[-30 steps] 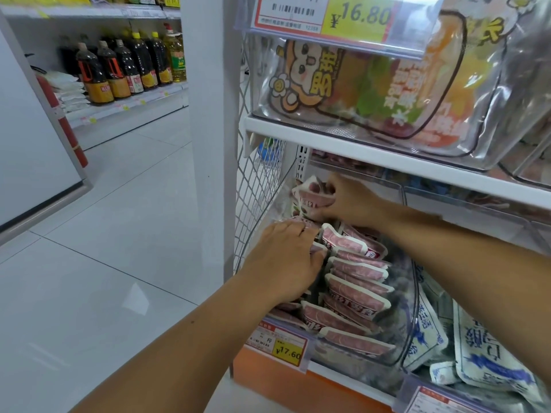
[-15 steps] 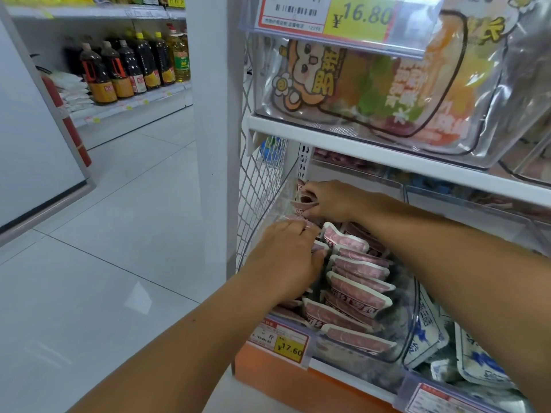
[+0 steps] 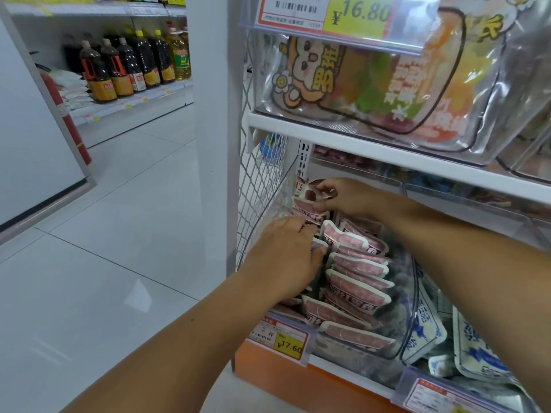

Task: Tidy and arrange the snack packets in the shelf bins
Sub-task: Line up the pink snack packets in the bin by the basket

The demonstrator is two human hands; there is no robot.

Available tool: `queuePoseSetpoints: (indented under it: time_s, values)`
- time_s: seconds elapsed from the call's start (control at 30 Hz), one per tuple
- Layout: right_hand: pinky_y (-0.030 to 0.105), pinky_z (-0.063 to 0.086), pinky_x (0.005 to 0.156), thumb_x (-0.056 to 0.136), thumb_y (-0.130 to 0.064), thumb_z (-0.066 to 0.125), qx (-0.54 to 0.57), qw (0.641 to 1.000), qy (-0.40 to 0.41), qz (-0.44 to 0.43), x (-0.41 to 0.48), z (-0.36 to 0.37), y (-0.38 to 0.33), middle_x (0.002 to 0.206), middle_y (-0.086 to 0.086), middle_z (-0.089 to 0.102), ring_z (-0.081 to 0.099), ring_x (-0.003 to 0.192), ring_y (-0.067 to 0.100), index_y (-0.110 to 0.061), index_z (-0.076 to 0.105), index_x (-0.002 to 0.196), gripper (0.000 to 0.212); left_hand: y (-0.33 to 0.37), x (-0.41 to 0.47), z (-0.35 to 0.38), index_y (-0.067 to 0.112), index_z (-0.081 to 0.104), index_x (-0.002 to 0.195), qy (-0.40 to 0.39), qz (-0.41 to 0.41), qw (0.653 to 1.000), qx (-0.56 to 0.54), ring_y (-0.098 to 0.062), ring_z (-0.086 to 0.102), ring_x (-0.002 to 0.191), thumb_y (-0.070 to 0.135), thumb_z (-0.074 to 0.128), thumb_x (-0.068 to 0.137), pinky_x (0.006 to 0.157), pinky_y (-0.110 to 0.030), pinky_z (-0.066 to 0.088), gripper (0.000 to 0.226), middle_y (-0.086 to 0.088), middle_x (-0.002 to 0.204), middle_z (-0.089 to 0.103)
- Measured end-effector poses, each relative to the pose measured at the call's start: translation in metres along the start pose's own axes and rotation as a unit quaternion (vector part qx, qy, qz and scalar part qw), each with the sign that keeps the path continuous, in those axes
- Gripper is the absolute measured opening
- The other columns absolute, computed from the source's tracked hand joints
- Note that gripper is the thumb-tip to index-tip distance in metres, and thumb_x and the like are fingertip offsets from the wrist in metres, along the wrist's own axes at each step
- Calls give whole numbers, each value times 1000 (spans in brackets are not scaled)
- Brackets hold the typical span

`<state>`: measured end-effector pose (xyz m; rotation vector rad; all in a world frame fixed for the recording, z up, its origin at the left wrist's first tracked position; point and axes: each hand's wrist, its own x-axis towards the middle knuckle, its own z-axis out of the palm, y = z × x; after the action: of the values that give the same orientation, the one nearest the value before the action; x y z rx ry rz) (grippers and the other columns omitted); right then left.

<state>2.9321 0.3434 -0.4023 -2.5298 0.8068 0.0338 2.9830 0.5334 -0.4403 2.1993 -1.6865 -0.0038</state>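
Your right hand (image 3: 343, 198) pinches one pink packet (image 3: 307, 190) at the back left corner of the clear bin (image 3: 413, 293). Your left hand (image 3: 286, 254) curls round the bin's left stack (image 3: 308, 215). Along the bin's right side, at least six more packets stand in one row (image 3: 354, 281).

Bright, even store light, soft glare on the floor tiles (image 3: 137, 299) and clear bin (image 3: 524, 84), edges visibly bowed.
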Motion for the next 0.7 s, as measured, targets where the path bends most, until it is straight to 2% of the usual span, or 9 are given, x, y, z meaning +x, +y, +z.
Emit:
queuePoseSetpoints:
  time_s: [0.07,0.2,0.27,0.33,0.43,0.53,0.7]
  values:
    - [27,35,84,85,-30,71,31,999,-13,10,0,-5,2,114,-1,58,51,101,15,-19,57,127,45,1,-2,-1,19,41,143,-1,-4,1000,-4,-19,33,133,44,36,100,112,-30,21,51,-3,146,41]
    - [33,39,96,84,-33,72,84,994,-51,37,4,-7,4,120,-1,61,55,111,17,-31,60,106,26,0,-3,-2,20,24,151,-10,-9,1000,-9,-21,14,145,44,35,101,118,-34,9,57,-5,159,19]
    - [29,37,93,88,-35,67,105,992,-64,38,1,-8,3,117,-8,59,53,113,15,-38,60,100,14,-1,-2,1,21,19,152,-22,-7,1000,-1,-20,10,147,45,31,101,119,-35,6,58,-3,160,15]
    - [24,29,91,92,-42,57,104,992,-66,27,-8,-12,-1,118,-15,52,47,112,9,-41,60,111,19,-1,0,2,22,17,153,-33,-6,999,10,-18,9,147,46,29,101,119,-35,5,58,-2,161,14]
    - [23,28,98,96,-43,48,126,992,-16,18,-19,-25,3,132,-11,47,41,120,10,-29,49,138,44,-1,3,3,22,19,153,-42,0,999,19,-17,9,147,45,27,102,119,-36,5,57,-1,160,16]
    - [35,35,108,97,-39,48,191,981,6,40,-27,-30,8,140,3,48,44,128,22,-22,47,139,45,-2,3,3,21,22,152,-35,3,999,18,-17,11,146,44,29,101,119,-35,6,56,-1,160,19]
    - [42,46,103,98,-33,49,218,975,41,29,-36,-26,6,129,10,57,57,116,27,-18,51,136,41,0,0,1,20,23,152,-25,-6,1000,7,-19,15,145,45,34,100,118,-33,8,58,-4,159,20]
